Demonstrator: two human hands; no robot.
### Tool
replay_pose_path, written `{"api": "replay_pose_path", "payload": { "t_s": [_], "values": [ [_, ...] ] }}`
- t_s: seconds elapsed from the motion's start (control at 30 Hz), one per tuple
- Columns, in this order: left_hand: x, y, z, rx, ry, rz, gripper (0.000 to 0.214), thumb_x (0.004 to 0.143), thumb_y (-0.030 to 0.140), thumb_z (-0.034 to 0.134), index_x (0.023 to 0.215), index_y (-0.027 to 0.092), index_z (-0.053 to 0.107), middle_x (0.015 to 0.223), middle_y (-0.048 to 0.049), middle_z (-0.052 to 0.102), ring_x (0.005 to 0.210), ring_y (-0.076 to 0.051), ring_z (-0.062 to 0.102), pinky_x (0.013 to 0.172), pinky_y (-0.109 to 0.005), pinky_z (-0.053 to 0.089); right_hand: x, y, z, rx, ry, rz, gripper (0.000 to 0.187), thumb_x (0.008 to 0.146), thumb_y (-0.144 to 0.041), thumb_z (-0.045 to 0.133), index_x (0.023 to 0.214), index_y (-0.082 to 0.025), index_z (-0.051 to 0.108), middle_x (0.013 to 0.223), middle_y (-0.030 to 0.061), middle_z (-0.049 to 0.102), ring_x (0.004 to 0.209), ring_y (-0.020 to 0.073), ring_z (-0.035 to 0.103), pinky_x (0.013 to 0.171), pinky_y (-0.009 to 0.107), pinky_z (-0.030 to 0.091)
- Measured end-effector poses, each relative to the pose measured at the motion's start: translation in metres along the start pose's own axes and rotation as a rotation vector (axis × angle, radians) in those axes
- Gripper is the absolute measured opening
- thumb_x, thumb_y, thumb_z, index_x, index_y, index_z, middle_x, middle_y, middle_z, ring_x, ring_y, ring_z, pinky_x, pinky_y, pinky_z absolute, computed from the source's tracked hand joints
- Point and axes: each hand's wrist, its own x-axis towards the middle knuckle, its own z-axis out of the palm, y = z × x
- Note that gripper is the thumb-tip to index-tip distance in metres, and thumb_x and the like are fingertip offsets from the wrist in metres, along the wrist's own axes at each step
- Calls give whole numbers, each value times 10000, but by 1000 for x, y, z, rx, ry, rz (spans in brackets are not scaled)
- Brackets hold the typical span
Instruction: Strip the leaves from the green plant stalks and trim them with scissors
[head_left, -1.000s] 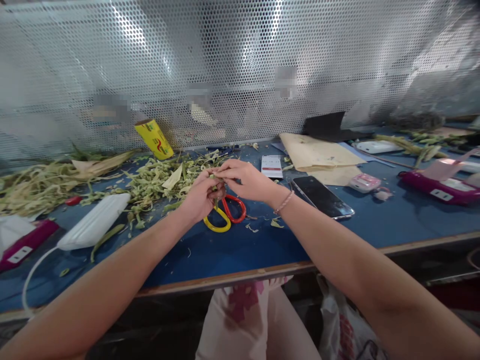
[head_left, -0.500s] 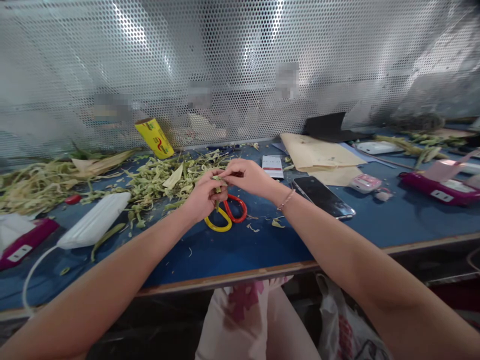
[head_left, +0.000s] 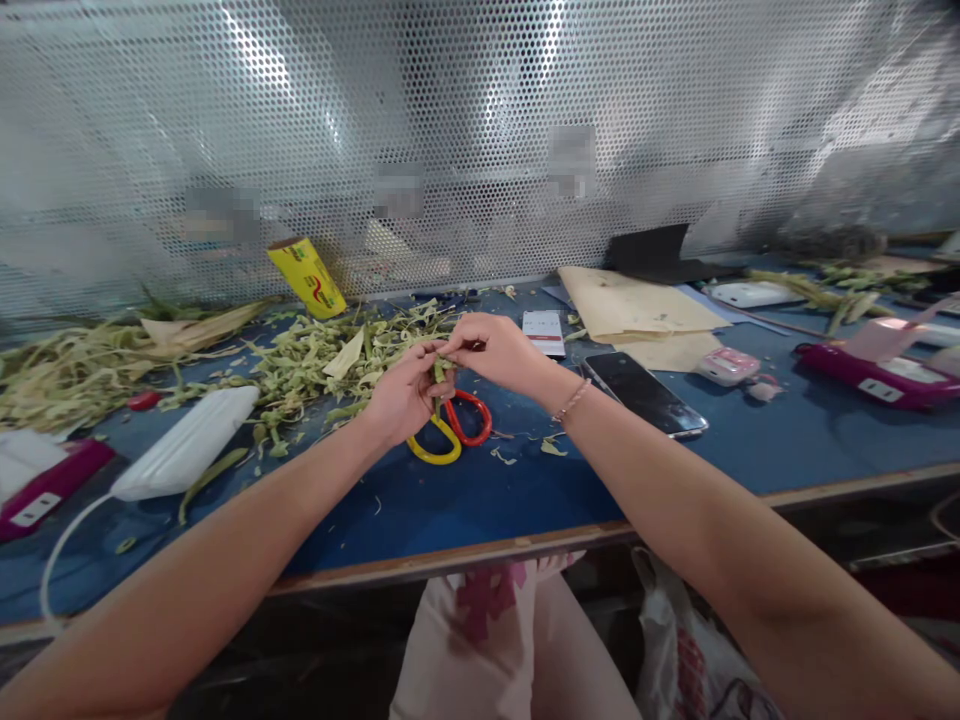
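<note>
My left hand (head_left: 401, 395) is closed around a small piece of green plant (head_left: 441, 374), which sticks up between thumb and fingers. At its top my right hand (head_left: 496, 348) pinches the same piece, fingertips touching those of the left. Just below both hands, scissors with one yellow and one red handle loop (head_left: 486, 425) lie on the blue tabletop (head_left: 457, 510); their blades are hidden. Behind and left of my left hand spreads a heap of pale green plant bits (head_left: 300, 355).
A white power bank (head_left: 187, 445) with a cable lies left, beside a magenta tissue pack (head_left: 60, 485). Dry leaf strips (head_left: 60, 370) and a yellow tube (head_left: 307, 278) are further back. On the right are a phone (head_left: 645, 393), brown paper (head_left: 630, 305) and a pink case (head_left: 729, 366).
My fingers have shifted slightly on the green plant piece, and more of it shows between them. The things on the table stay where they were.
</note>
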Motion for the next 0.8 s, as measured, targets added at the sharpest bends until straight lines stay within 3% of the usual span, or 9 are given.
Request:
{"api": "replay_pose_path", "payload": {
  "t_s": [0.17, 0.5, 0.8],
  "values": [
    [2, 0, -4, 13, -38, 5, 145, 801, 110, 389, 793, 141, 530, 593, -22, 529, 424, -58, 368, 466, -195, 353, -1, -5, -1, 26, 7, 41, 91, 715, -93, 520, 699, -146, 592, 751, 15, 584, 661, 95, 535, 626, 237, 427],
    [0, 2, -2, 12, -74, 3, 105, 780, 117, 418, 753, 144, 517, 600, -23, 548, 426, -53, 375, 475, -188, 357, 0, -1, -9, -105, -63, -228, 164, 743, -44, 460, 738, -152, 584, 767, 30, 564, 734, 114, 513, 690, 263, 410],
    [1, 1, -3, 121, -25, 140, 78, 722, 108, 468, 764, 142, 524, 592, -8, 527, 520, -91, 499, 448, -186, 325, -1, -13, -4, 109, -26, 55, 25, 724, -142, 545, 748, -149, 548, 767, 15, 563, 646, 89, 526, 619, 242, 445]
  ]
}}
